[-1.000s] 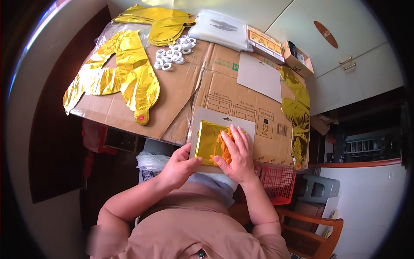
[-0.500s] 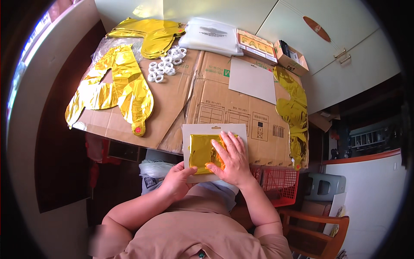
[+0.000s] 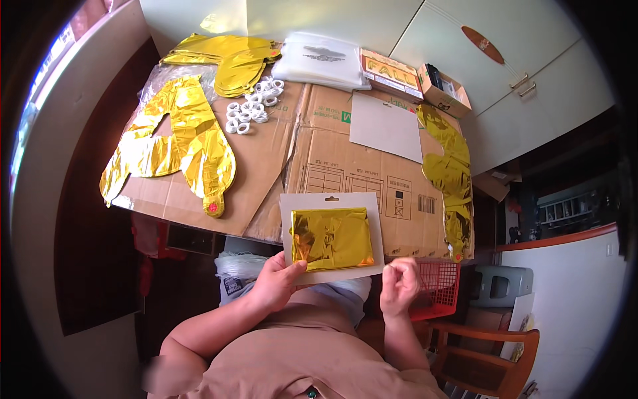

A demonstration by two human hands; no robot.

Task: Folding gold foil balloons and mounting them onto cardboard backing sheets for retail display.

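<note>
My left hand (image 3: 278, 279) grips the lower left corner of a white backing card (image 3: 287, 206), its thumb over the front. A folded gold foil balloon (image 3: 339, 238) lies flat on that card, creased at its left side. The card has a hanging slot at its top edge and is held in front of the table's near edge. Just right of the card's lower corner, my right hand (image 3: 400, 287) is raised with its fingers curled in, apart from the card. Nothing shows in its fingers.
Cardboard (image 3: 266, 193) covers the table. On it lie a letter-shaped gold balloon (image 3: 189, 143), more gold balloons (image 3: 232, 56), white ribbon rolls (image 3: 249, 110), clear bags (image 3: 319, 63), another white card (image 3: 385, 126) and a gold balloon (image 3: 448, 163). Boxes (image 3: 392, 76) stand at the back.
My right hand has come off the foil balloon, moved right and down, and curled its fingers. The whole foil is now uncovered. My left hand still grips the card.
</note>
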